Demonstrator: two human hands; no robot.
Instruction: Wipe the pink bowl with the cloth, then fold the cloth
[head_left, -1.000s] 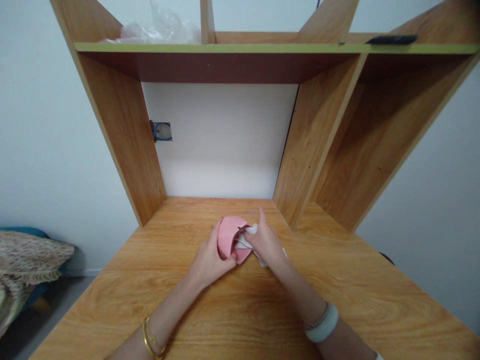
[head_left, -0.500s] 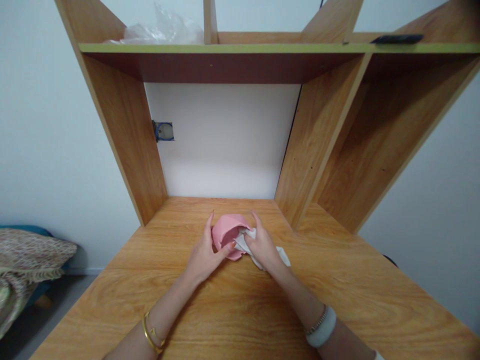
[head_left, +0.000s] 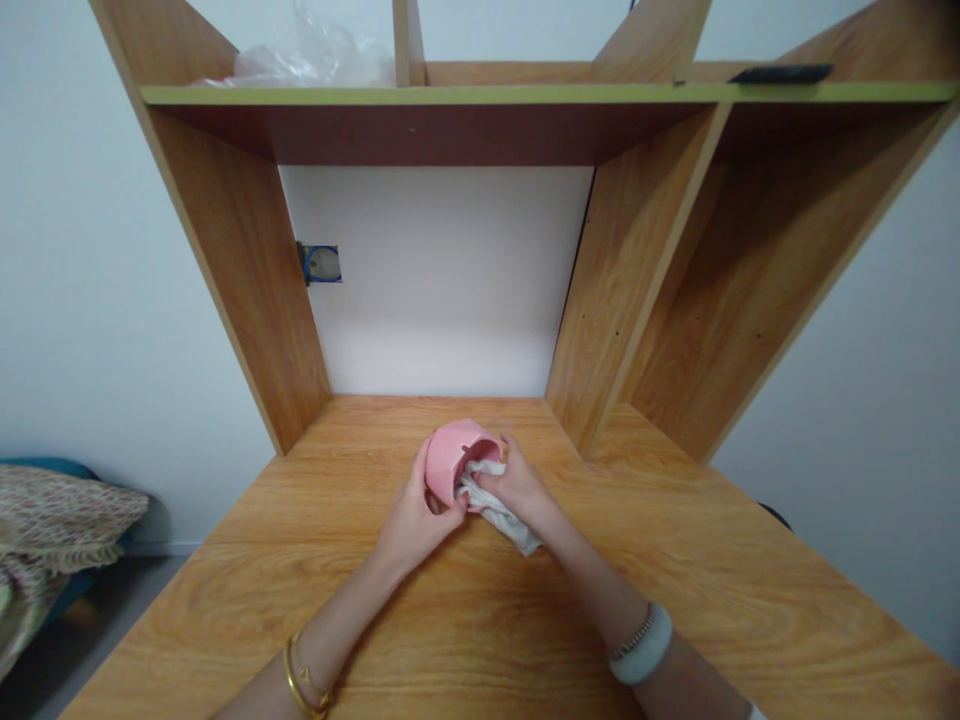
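Observation:
A pink ashtray (head_left: 448, 455), faceted outside and notched at the rim, is tipped on its side above the desk, its mouth facing right and toward me. My left hand (head_left: 412, 515) grips it from the left, the thumb at the lower rim and the fingers behind. A white cloth (head_left: 504, 518) is bunched in my right hand (head_left: 517, 488), whose fingers press part of it into the ashtray's mouth. The cloth's loose end hangs below that hand. Some of the right fingertips are hidden inside the ashtray and cloth.
A wooden desk (head_left: 480, 640) lies beneath, with upright panels and a shelf (head_left: 420, 96) behind it. Clear plastic (head_left: 315, 60) and a dark flat object (head_left: 781, 74) rest up there. An uncovered socket box (head_left: 324, 264) sits in the back wall. A patterned blanket (head_left: 60, 515) is at left.
The ashtray has turned in my left hand, bringing a rim notch to the upper front. My right hand has shifted slightly with the cloth, whose loose end now hangs lower and nearer.

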